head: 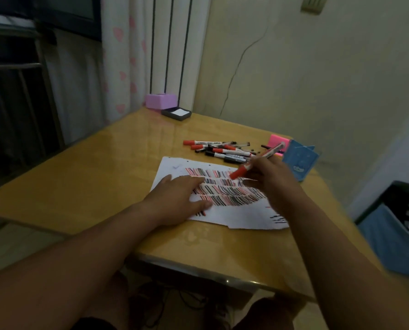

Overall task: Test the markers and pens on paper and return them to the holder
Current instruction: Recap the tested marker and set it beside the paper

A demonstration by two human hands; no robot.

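1. The red-capped marker [258,160] is in my right grip [270,178], above the right part of the paper [234,215]. Its long axis runs from near-left to far-right, with the red cap pointing near-left and down toward the sheet and the tail end raised toward the blue holder [298,163].
2. The paper carries rows of short red and black strokes.
3. Beyond its far edge lies a loose pile of markers and pens [222,150], most of them lying roughly left to right.
4. The blue holder stands at the right edge of the surface [79,182], with a pink object [278,140] just behind it.
5. The surface is glossy yellow-brown wood. At its far corner sit a purple box [160,100] and a dark tray [176,113] holding white paper.
6. Behind are a curtain [120,55] with pink hearts and a pale cracked wall [317,67].
7. My right grip has its fingers curled round the marker's barrel.
8. My left grip [179,194] lies flat on the left part of the paper, fingers straight and pointing right.
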